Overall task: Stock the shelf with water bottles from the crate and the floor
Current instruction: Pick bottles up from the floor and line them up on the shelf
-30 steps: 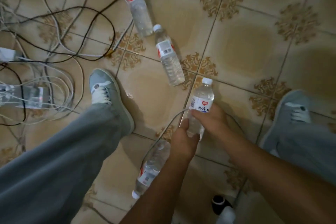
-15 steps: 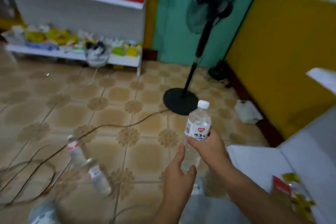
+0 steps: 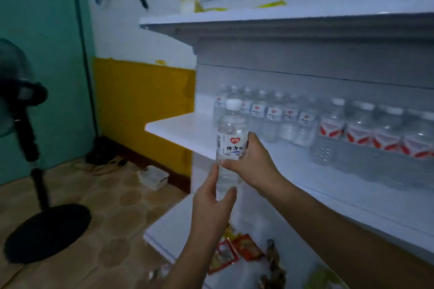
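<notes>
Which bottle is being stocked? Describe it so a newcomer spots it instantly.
Find the white shelf lined with water bottles. Off its front left corner, one bottle stands upright in the air, the right hand gripping its middle, the left hand at its base. It alone is off the shelf.

Clear glossy plastic bottle (image 3: 231,141); smooth white shelf (image 3: 187,131).

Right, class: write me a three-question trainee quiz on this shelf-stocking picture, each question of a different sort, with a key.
1. True or false: the held bottle already stands on the middle shelf.
2. Which hand grips the bottle at its label? A) right hand B) left hand C) neither
3. Fill in: the bottles on the shelf stand ____, not lying down.

Key: 1 false, it is held in front of the shelf edge; 2 A; 3 upright.
</notes>
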Demonstrator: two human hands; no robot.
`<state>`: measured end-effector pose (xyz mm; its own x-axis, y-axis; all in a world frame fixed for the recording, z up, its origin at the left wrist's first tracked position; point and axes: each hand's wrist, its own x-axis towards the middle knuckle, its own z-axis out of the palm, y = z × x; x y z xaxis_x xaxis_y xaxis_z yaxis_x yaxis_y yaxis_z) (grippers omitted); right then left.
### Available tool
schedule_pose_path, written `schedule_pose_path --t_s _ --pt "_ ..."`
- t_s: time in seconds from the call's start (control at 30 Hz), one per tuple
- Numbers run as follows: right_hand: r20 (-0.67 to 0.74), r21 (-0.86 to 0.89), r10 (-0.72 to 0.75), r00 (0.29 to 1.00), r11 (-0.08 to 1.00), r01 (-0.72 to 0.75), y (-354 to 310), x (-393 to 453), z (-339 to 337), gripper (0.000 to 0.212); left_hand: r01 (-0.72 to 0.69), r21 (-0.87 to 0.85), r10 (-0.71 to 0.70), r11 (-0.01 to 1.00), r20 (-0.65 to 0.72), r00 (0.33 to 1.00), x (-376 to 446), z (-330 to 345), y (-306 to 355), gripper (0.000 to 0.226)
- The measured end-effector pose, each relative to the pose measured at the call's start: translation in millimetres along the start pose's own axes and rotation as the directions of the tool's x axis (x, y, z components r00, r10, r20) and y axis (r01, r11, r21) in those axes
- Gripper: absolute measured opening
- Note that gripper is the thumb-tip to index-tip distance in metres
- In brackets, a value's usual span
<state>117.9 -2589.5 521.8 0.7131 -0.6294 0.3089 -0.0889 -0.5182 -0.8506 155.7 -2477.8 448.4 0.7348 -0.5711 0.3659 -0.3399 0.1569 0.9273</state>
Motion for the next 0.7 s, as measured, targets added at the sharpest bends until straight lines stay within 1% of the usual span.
schedule_pose_path --t_s 0.13,0.2,0.27,0.37,0.43,0.53,0.6,0.7 --pt "-0.176 -0.094 0.049 0.983 0.993 -0.066 21 0 -63 0.062 -0.009 0.045 0.002 0.999 0.145 0.989 20 59 5 0.069" --pt "-0.247 -0.108 0.07 0.967 0.989 -0.099 30 1 -85 0.062 0.002 0.055 -0.013 0.998 0.207 0.978 29 82 8 0.074" --pt "-0.298 -0.112 0.082 0.951 0.986 -0.12 38 4 -100 0.062 -0.008 0.099 -0.017 0.995 0.254 0.967 39 101 8 0.073" --pt "-0.304 -0.117 0.083 0.949 0.985 -0.124 47 15 -112 0.063 -0.026 0.134 -0.015 0.991 0.296 0.955 58 116 0 0.072" --pt "-0.277 -0.123 0.086 0.957 0.985 -0.124 52 28 -115 0.064 -0.036 0.147 -0.012 0.989 0.313 0.95 73 120 -6 0.074" --pt "-0.224 -0.179 0.071 0.972 0.977 -0.112 62 52 -113 0.064 -0.029 0.148 -0.019 0.989 0.316 0.949 98 118 -15 0.075" --pt "-0.217 -0.199 0.062 0.974 0.974 -0.106 74 71 -107 0.062 -0.068 0.231 -0.011 0.971 0.324 0.946 115 117 -23 0.077" --pt "-0.245 -0.231 0.057 0.968 0.966 -0.116 98 103 -98 0.061 -0.138 0.357 -0.002 0.924 0.365 0.931 144 114 -36 0.082"
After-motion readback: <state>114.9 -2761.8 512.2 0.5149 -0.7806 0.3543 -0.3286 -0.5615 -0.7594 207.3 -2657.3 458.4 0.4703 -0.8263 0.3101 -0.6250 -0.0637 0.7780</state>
